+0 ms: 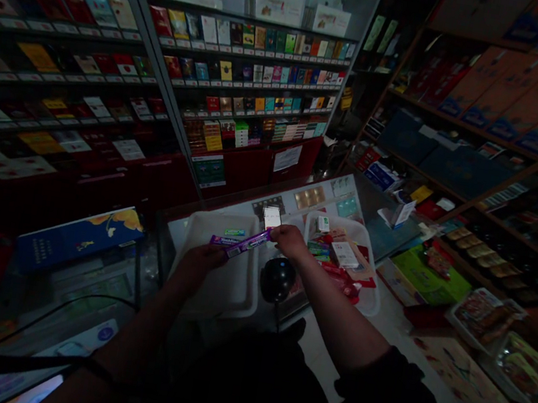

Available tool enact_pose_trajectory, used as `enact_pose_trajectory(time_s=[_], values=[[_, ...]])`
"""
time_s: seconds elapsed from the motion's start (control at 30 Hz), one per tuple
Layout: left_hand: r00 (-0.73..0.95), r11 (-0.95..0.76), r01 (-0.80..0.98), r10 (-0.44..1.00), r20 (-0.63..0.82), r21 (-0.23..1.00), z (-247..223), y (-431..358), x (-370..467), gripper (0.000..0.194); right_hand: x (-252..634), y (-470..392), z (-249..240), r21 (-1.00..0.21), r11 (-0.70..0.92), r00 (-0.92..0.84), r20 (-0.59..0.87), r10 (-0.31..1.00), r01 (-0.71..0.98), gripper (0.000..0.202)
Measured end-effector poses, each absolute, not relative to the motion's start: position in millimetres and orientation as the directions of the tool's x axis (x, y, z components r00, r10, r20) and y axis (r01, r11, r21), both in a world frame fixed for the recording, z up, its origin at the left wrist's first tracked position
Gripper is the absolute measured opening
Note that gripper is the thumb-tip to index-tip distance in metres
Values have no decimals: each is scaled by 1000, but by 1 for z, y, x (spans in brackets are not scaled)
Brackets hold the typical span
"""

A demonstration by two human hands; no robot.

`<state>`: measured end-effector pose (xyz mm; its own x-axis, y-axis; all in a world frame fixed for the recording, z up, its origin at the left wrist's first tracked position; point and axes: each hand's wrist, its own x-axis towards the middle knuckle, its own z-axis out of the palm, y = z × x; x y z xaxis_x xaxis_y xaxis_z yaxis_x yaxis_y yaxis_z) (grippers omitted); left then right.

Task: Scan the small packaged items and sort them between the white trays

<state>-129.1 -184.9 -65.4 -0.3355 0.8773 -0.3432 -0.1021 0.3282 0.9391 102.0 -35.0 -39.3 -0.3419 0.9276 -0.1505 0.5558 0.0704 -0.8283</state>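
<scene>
A long purple candy pack (248,244) is stretched between my two hands, above the right side of a white tray (233,304). My left hand (199,265) is closed on its lower left end. The fingers of my right hand (288,239) pinch its upper right end. Beneath, in the tray, lie another purple pack (223,240) and a small green pack (235,231). A second white tray (374,298) on the right holds several packets and small boxes. Between the trays, near my right forearm, is a black round object (277,279).
Shelves of small boxes (273,40) stand behind the glass counter. A blue box (81,237) lies at the left. Orange cartons (512,96) fill the right shelf, and clear tubs of packaged goods (524,368) sit at the lower right.
</scene>
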Motion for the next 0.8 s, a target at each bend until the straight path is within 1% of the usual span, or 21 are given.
enact_pose_trajectory(time_s=[0.1, 0.13, 0.2, 0.33, 0.47, 0.53, 0.67, 0.73, 0.8], values=[[-310, 290, 239, 927, -211, 926, -57, -177, -121, 33, 123, -35, -34, -876, 0, -319, -175, 932, 483, 16], [-296, 262, 309, 940, -169, 914, -54, -174, -119, 32, 130, -35, -32, -881, -4, -312, -171, 934, 472, 17], [-258, 187, 388, 962, -89, 902, -51, -166, -113, 29, 144, -34, -28, -872, 24, -310, -148, 939, 489, 19], [-168, 44, 483, 985, 43, 874, -50, -147, -103, 23, 170, -31, -22, -800, 91, -309, -121, 943, 593, 17], [-124, 32, 556, 991, 44, 830, -52, -126, -92, 20, 190, -28, -22, -708, 183, -322, -66, 945, 682, 17], [-103, 25, 598, 994, 46, 801, -53, -117, -86, 19, 198, -26, -23, -635, 233, -324, -27, 946, 736, 18], [-79, 2, 658, 995, 66, 753, -58, -101, -74, 18, 209, -20, -28, -447, 305, -339, 5, 941, 841, 21], [-70, -22, 661, 993, 91, 750, -63, -95, -69, 18, 212, -19, -32, -362, 328, -347, 13, 938, 873, 24], [-57, -32, 628, 995, 88, 777, -68, -90, -64, 17, 215, -19, -37, -305, 330, -337, 31, 941, 894, 25]])
